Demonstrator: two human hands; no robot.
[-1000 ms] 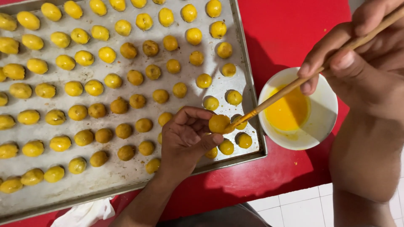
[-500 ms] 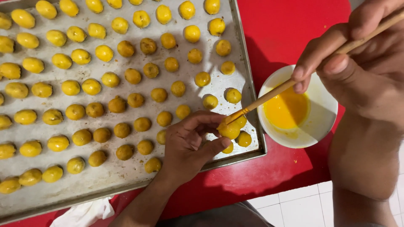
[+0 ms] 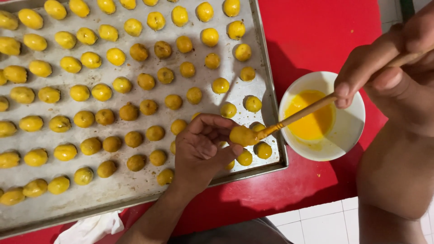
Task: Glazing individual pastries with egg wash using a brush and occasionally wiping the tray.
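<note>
From the head camera, looking straight down: the left hand (image 3: 203,147) holds one small dough ball (image 3: 242,135) pinched between thumb and fingertips, lifted just above the lower right corner of the metal baking tray (image 3: 270,97). The ball sits at the tip of the grip, pointing toward the right, clear of the palm. It is oval, glossy and deep yellow-orange, darker and wetter-looking than the pale yellow pieces farther left on the tray.

The right hand (image 3: 389,72) is closed around a thin wooden-handled brush (image 3: 312,108), held like a pen near its upper end. The handle slants down and left across the bowl, and the bristle tip touches the right side of the held ball.

Just beside the tray's right edge stands a small white bowl (image 3: 350,131) with a pool of bright yellow egg wash (image 3: 312,118) in it. Both tray and bowl rest on a red tabletop (image 3: 316,36). Rows of dough balls (image 3: 113,86) fill the tray; those near the middle and lower right look browner and shinier, those at the left and top paler. A crumpled white cloth (image 3: 90,228) lies at the tray's lower edge.
</note>
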